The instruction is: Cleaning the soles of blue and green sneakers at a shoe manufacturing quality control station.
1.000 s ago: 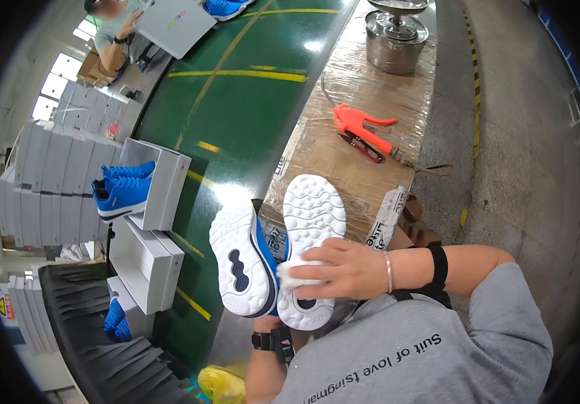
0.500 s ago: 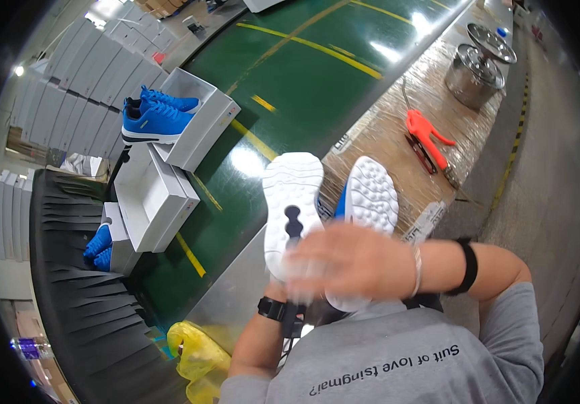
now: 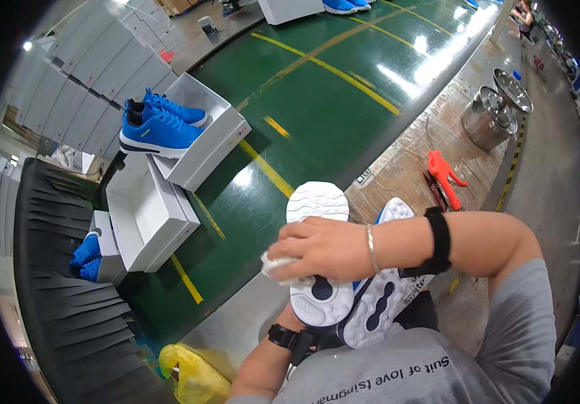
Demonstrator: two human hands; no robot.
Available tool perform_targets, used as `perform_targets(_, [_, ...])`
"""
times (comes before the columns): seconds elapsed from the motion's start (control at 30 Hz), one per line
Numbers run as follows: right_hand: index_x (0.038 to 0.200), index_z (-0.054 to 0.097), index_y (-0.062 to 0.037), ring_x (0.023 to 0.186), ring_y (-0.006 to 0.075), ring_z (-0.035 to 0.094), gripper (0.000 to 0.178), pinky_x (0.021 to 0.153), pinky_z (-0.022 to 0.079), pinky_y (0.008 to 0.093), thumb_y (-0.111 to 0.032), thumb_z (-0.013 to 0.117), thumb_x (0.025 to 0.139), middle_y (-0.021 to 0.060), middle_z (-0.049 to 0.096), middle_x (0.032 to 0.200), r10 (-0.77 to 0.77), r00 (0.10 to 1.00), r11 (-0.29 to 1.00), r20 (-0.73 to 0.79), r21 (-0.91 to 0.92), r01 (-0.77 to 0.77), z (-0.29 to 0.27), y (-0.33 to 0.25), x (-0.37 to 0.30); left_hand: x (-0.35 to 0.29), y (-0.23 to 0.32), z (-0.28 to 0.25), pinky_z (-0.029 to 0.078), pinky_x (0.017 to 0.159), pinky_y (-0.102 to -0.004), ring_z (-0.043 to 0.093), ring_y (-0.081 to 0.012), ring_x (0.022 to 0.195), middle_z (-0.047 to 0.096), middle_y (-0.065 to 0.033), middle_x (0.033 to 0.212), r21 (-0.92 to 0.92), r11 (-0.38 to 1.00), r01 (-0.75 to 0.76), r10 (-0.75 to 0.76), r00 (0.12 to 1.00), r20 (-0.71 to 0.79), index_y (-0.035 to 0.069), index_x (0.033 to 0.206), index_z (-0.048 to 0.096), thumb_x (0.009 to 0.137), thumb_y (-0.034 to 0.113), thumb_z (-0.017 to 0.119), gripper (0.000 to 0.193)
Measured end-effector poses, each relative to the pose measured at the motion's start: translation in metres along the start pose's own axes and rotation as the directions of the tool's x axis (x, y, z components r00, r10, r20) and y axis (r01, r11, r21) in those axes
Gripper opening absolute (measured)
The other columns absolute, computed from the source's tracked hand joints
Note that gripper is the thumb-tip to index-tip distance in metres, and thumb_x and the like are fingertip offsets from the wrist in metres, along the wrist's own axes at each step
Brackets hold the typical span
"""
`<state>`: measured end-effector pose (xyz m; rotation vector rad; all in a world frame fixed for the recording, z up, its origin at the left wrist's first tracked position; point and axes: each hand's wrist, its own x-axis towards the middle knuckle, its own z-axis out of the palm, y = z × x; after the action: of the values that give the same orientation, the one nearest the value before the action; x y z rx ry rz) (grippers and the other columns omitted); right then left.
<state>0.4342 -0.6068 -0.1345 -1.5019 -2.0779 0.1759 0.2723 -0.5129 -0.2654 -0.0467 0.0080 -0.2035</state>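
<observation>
A blue shoe with a white sole (image 3: 318, 200) is held sole up in front of me. My left hand (image 3: 292, 318) grips it from behind, its fingers mostly hidden by the shoe. Across the sole lies my right hand (image 3: 322, 246), closed on a crumpled white cloth (image 3: 278, 268) that shows at its fingertips by the sole's left edge. The mate, a second blue shoe (image 3: 373, 304), is tilted sole up just to the right, partly covered by my right wrist. What supports this second shoe is hidden.
On the green conveyor belt (image 3: 290, 87) stand open white shoeboxes (image 3: 145, 215), with a pair of blue shoes (image 3: 162, 128) resting on one. A red air gun (image 3: 443, 176) and a metal pot (image 3: 488, 124) are on the wrapped bench at right. A yellow bag (image 3: 195, 377) sits lower left.
My right hand has moved up the sole, and the white cloth now shows clearly under its fingers. Both shoes sit lower and further right in view; the second is tilted differently.
</observation>
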Motion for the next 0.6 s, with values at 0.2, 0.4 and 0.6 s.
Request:
perform_targets(0.2, [0.115, 0.057, -0.0186, 0.108, 0.0324, 0.051, 0.046, 0.086, 0.047, 0.0403, -0.010, 0.065, 0.070, 0.0085, 0.053, 0.117, 0.745, 0.586, 0.635, 0.318, -0.606, -0.479, -0.020, 0.108, -0.024, 0.065, 0.001, -0.001, 0.041, 0.098, -0.0408, 0.051, -0.0253, 0.113, 0.053, -0.0107, 0.124, 0.149, 0.987, 0.056, -0.036, 0.991, -0.131, 0.007, 0.125, 0.047, 0.096, 0.034, 0.036, 0.041])
perform_targets(0.4, [0.114, 0.055, -0.0055, 0.097, 0.0364, 0.052, 0.036, 0.089, 0.040, 0.0427, -0.005, 0.054, 0.078, 0.0184, 0.055, 0.102, 0.501, 0.743, 0.796, -0.444, -0.100, -0.596, -0.039, 0.065, -0.106, 0.036, 0.005, -0.018, 0.040, 0.098, -0.0399, 0.051, -0.0249, 0.112, 0.053, -0.0104, 0.124, 0.198, 0.978, 0.066, -0.006, 0.956, -0.293, 0.007, 0.125, 0.047, 0.096, 0.034, 0.036, 0.041])
perform_targets(0.6, [0.111, 0.058, -0.0117, 0.097, 0.0320, 0.052, 0.045, 0.086, 0.042, 0.0412, 0.005, 0.055, 0.069, 0.0142, 0.054, 0.110, 0.346, 0.805, 0.922, -0.481, 0.017, -0.386, 0.029, -0.069, -0.126, 0.009, 0.008, -0.033, 0.040, 0.098, -0.0391, 0.050, -0.0246, 0.111, 0.053, -0.0101, 0.123, 0.372, 0.928, 0.018, 0.130, 0.920, -0.370, 0.007, 0.125, 0.046, 0.096, 0.033, 0.036, 0.041])
